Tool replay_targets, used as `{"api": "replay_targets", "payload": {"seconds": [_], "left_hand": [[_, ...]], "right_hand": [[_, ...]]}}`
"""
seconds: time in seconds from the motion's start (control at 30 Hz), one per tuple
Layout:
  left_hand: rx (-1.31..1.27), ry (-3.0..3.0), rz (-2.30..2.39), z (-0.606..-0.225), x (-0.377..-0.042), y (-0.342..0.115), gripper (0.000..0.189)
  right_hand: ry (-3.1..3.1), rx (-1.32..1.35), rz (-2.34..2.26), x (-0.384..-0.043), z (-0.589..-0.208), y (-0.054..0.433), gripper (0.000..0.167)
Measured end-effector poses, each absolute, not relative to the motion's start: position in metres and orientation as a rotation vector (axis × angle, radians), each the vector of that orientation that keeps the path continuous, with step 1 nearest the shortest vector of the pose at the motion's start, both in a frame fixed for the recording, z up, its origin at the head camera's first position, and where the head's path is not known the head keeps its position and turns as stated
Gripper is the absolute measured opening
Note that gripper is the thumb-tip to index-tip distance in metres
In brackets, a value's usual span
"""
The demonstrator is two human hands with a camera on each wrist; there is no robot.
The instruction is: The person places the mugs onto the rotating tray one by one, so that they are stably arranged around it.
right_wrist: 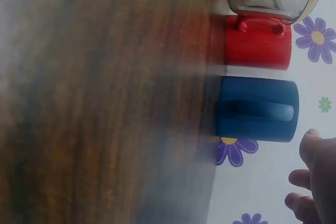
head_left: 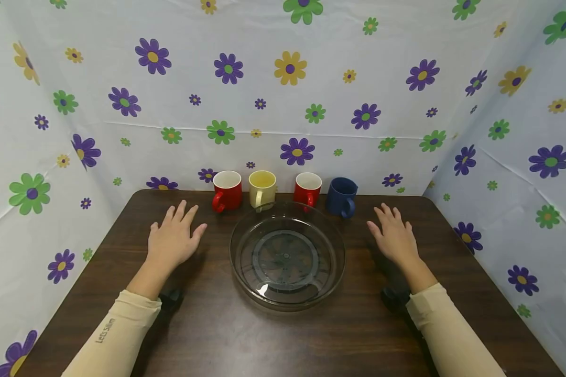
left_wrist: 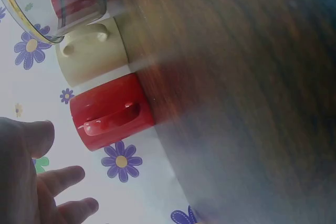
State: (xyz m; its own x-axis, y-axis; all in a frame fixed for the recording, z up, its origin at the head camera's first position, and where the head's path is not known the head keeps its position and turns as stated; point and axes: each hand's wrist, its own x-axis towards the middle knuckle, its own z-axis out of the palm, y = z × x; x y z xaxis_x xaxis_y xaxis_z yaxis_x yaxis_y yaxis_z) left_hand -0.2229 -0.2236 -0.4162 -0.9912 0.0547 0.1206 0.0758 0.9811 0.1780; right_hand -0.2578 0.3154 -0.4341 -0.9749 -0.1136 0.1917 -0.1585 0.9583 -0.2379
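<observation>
A round, clear dark-tinted basin (head_left: 287,298) stands in the middle of the table. Behind it, in a row along the back edge, are a red mug (head_left: 228,191) at the left, a pale yellow mug (head_left: 262,189), a second red mug (head_left: 307,188) and a dark blue mug (head_left: 341,196). My left hand (head_left: 172,235) is spread left of the basin, nearest the left red mug, holding nothing. On the other side my right hand (head_left: 396,235) has its fingers extended near the blue mug, likewise holding nothing. In the wrist views, fingers show apart from the mugs.
The dark wooden table (head_left: 311,345) meets a white flower-print cloth (head_left: 339,47) hung at the back and on both sides. Black straps with dark devices sit at both wrists. The basin's back rim overlaps the two middle mugs in the head view.
</observation>
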Motion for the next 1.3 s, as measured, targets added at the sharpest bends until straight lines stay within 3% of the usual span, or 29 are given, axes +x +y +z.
{"api": "replay_targets", "payload": {"seconds": [0.2, 0.43, 0.6, 0.8, 1.3], "left_hand": [[-0.154, -3.003, -0.430, -0.414, -0.222, -0.220, 0.063], [-0.277, -2.992, -0.791, -0.408, -0.223, -0.212, 0.053], [-0.489, -2.963, -0.858, -0.411, -0.225, -0.207, 0.049], [-0.698, -2.918, -0.929, -0.417, -0.226, -0.201, 0.056], [-0.873, -2.975, -1.049, -0.424, -0.221, -0.188, 0.081]], "right_hand": [[-2.884, 0.223, 0.665, -0.263, -0.431, 0.310, 0.063], [-2.836, 0.252, 0.957, -0.279, -0.427, 0.296, 0.049], [-2.871, 0.209, 1.246, -0.288, -0.426, 0.286, 0.052], [-2.833, 0.089, 1.617, -0.296, -0.424, 0.279, 0.053], [-2.707, -0.144, 2.061, -0.311, -0.426, 0.270, 0.051]]}}
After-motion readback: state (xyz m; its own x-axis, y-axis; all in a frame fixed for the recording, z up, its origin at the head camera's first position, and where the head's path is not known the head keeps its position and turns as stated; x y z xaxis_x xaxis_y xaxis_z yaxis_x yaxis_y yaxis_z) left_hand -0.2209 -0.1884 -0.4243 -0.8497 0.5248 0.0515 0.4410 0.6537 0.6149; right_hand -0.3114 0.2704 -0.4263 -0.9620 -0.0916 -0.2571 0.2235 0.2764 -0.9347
